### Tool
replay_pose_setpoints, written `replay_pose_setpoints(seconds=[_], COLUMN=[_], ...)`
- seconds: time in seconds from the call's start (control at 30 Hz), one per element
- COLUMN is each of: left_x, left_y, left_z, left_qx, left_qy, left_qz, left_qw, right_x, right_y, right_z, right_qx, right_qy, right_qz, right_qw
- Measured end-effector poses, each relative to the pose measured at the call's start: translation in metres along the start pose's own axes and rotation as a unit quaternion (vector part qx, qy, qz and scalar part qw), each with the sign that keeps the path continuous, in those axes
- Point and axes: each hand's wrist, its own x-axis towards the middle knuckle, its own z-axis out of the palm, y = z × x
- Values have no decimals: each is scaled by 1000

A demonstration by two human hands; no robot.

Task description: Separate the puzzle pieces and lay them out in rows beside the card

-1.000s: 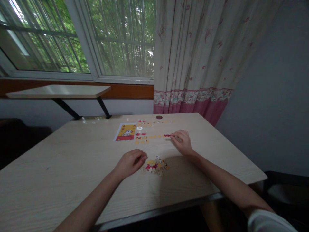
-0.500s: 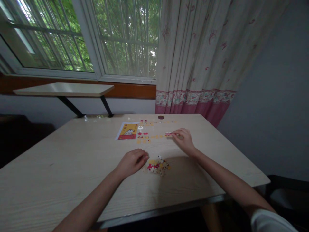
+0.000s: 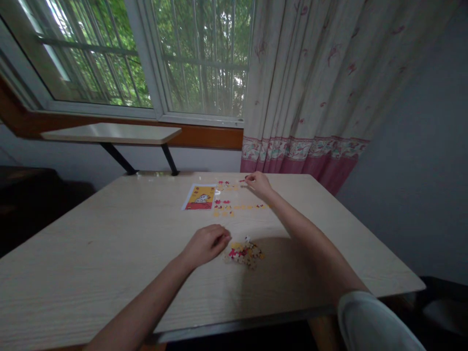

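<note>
My right hand (image 3: 259, 184) reaches to the far side of the table, its thumb and fingers pinched on a red puzzle piece (image 3: 242, 181) above the end of the back row of pieces. My left hand (image 3: 207, 245) rests on the tabletop with curled fingers, and no piece shows at its fingertips. Just right of it lies a loose pile of puzzle pieces (image 3: 243, 253), red, yellow and white. Sorted yellow pieces (image 3: 239, 207) and red pieces (image 3: 218, 202) lie in rows beyond the pile. Left of these rows is a picture sheet (image 3: 199, 197) showing a white animal on yellow and red.
The pale wooden table (image 3: 120, 243) has a raised shelf (image 3: 117, 132) on black brackets at its back left. Behind it are a barred window (image 3: 204, 58) and a patterned curtain (image 3: 307, 97). A dark chair (image 3: 442, 292) stands at the right.
My right hand has moved away from me and slightly left, from the near rows to the back row, carrying a piece. My left hand stays beside the pile. The view has shifted slightly.
</note>
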Motion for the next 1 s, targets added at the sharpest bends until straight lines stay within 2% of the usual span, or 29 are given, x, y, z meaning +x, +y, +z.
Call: replay_pose_setpoints(seconds=[0.17, 0.4, 0.77, 1.0], left_x=[0, 0, 0, 0], left_y=[2, 3, 3, 3], left_z=[-2, -2, -1, -1], left_qx=[-5, -2, 4, 6], left_qy=[-6, -5, -4, -15], left_qz=[1, 1, 4, 2], left_qw=[1000, 1000, 1000, 1000], right_x=[32, 46, 47, 41], right_y=[-6, -5, 0, -7], right_z=[32, 59, 63, 50], right_qx=[-5, -32, -67, -69], right_qy=[-23, -62, -97, -83], right_qz=[48, 78, 65, 27], right_qw=[999, 994, 991, 994])
